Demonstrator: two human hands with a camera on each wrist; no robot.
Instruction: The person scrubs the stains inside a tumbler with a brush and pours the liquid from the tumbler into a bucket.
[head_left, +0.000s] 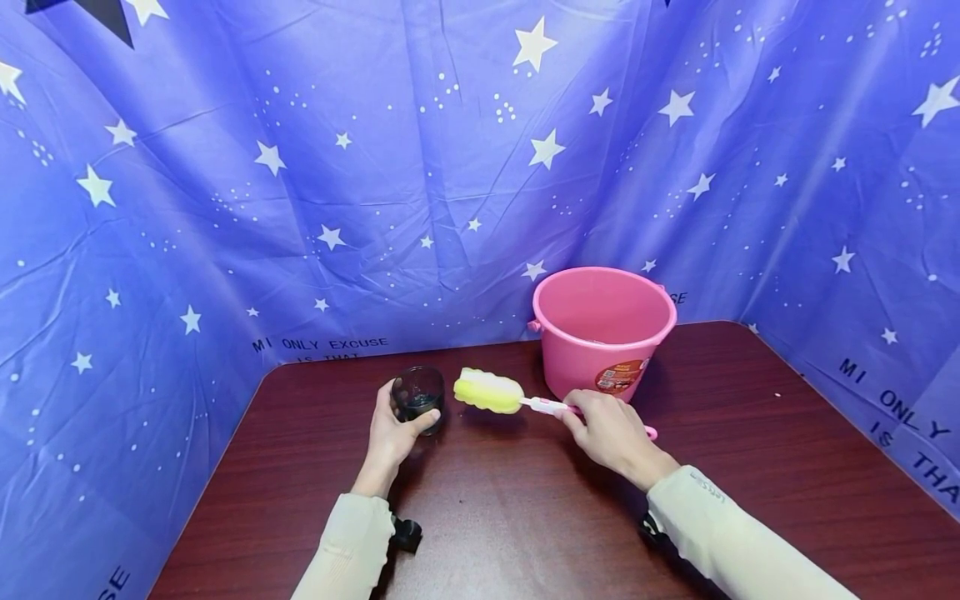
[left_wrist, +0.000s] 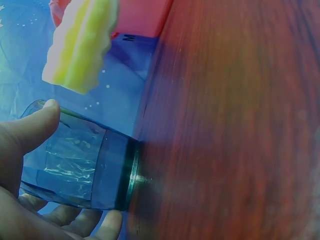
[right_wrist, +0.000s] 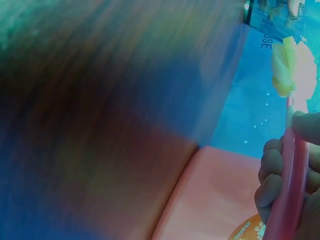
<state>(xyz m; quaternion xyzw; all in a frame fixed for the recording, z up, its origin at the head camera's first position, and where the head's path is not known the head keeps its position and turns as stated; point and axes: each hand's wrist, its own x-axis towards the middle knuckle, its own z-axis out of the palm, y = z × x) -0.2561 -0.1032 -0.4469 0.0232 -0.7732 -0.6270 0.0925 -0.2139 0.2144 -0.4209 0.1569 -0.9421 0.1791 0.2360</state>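
My left hand [head_left: 392,435] grips a dark see-through glass [head_left: 418,392] around its side, thumb on the near face and fingers behind. In the left wrist view the glass [left_wrist: 80,160] stands upright with its base right at the tabletop. My right hand [head_left: 611,433] holds a sponge bottle brush [head_left: 489,392] by its pink and white handle [right_wrist: 290,175]. The brush's yellow and white sponge head [left_wrist: 82,45] points left toward the glass, a small gap to the right of its rim.
A pink bucket [head_left: 555,358] with an orange label stands at the back right, just behind my right hand. Dark reddish wood forms the tabletop [head_left: 495,517]. A blue curtain [head_left: 420,167] with white stars hangs around the table's back and sides.
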